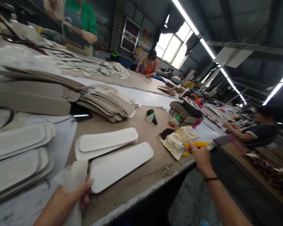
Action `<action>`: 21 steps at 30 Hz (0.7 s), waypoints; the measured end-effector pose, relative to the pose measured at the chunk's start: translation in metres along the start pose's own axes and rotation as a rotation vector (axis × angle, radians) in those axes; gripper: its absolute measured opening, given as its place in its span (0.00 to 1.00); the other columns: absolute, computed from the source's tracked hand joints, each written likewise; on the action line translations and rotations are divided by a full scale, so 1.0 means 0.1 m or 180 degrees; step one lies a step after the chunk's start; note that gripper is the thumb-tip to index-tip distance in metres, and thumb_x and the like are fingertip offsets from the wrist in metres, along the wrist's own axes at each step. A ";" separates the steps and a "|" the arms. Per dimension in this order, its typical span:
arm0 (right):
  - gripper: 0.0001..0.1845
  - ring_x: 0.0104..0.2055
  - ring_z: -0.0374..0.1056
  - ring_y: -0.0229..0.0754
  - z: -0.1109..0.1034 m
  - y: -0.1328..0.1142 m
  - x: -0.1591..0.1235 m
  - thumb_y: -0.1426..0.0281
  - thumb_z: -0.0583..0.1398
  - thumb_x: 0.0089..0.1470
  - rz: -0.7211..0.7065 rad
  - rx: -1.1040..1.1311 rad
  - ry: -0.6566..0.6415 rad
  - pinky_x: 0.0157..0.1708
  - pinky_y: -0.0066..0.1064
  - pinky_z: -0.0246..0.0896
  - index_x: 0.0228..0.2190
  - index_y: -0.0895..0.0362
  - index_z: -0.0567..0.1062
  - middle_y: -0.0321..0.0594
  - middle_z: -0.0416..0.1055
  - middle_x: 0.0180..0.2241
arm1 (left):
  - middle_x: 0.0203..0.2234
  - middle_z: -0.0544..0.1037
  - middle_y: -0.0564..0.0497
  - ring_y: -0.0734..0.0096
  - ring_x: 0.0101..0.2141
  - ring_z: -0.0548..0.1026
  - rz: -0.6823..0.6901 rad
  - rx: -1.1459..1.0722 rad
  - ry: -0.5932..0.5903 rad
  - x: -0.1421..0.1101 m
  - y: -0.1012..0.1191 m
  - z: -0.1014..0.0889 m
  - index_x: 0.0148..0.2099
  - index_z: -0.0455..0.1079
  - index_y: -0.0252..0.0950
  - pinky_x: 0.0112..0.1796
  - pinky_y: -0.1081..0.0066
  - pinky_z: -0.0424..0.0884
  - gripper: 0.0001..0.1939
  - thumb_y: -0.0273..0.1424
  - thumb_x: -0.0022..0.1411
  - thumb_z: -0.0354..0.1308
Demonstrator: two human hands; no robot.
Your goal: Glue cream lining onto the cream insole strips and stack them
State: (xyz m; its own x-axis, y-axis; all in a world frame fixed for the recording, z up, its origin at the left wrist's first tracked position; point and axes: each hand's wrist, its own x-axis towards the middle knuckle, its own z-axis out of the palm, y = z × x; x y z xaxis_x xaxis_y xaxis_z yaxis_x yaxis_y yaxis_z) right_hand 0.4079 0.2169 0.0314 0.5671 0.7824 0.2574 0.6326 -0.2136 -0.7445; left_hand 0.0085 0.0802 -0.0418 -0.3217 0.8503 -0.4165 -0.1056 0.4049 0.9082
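Note:
My left hand [68,199] is closed on the near end of a stack of white insole-shaped pieces [120,164] that lies on the brown table [146,179], with a white sheet [72,180] under my fingers. A second white stack [106,142] lies just behind it. My right hand [201,157] is closed round a yellow-handled brush [196,145]. Its bristle end sits at a glue-crusted pot [181,138] resting on a stained scrap of paper.
Stacks of beige insole pieces [106,105] and white ones [16,157] cover the table to the left. A small black-capped bottle [151,116] and an orange bottle [173,121] stand mid-table. Other people work at the far end and on the right.

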 end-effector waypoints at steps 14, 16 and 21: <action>0.23 0.21 0.72 0.41 0.93 -1.06 -1.98 0.51 0.68 0.43 0.0064 0.1765 -0.2641 0.24 0.30 0.72 0.27 0.58 0.73 0.36 0.73 0.20 | 0.11 0.70 0.56 0.75 0.14 0.65 -0.0312 -0.0450 -0.0381 0.04 0.01 -0.10 0.28 0.68 0.35 0.18 0.76 0.61 0.19 0.45 0.42 0.65; 0.22 0.21 0.72 0.41 0.90 -1.06 -1.95 0.51 0.68 0.44 -0.0061 0.1649 -0.2510 0.24 0.30 0.72 0.27 0.57 0.73 0.35 0.72 0.19 | 0.11 0.70 0.55 0.75 0.14 0.65 -0.0330 -0.0476 -0.0394 0.04 0.02 -0.10 0.28 0.69 0.35 0.17 0.75 0.61 0.19 0.45 0.41 0.65; 0.20 0.21 0.71 0.41 0.88 -1.13 -2.06 0.51 0.65 0.47 -0.0123 0.1681 -0.2536 0.24 0.30 0.71 0.28 0.56 0.72 0.35 0.72 0.19 | 0.12 0.71 0.56 0.75 0.16 0.66 -0.0303 -0.0455 -0.0421 0.01 0.02 -0.11 0.29 0.69 0.35 0.20 0.76 0.62 0.17 0.44 0.46 0.65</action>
State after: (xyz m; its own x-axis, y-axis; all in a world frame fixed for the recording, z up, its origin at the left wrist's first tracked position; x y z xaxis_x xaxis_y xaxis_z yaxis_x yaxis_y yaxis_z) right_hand 0.1732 0.1312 0.0083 -0.0982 0.9932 -0.0622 0.2132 -0.0400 -0.9762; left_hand -0.0028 0.0783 -0.0398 -0.1788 0.8510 -0.4938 -0.2651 0.4416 0.8571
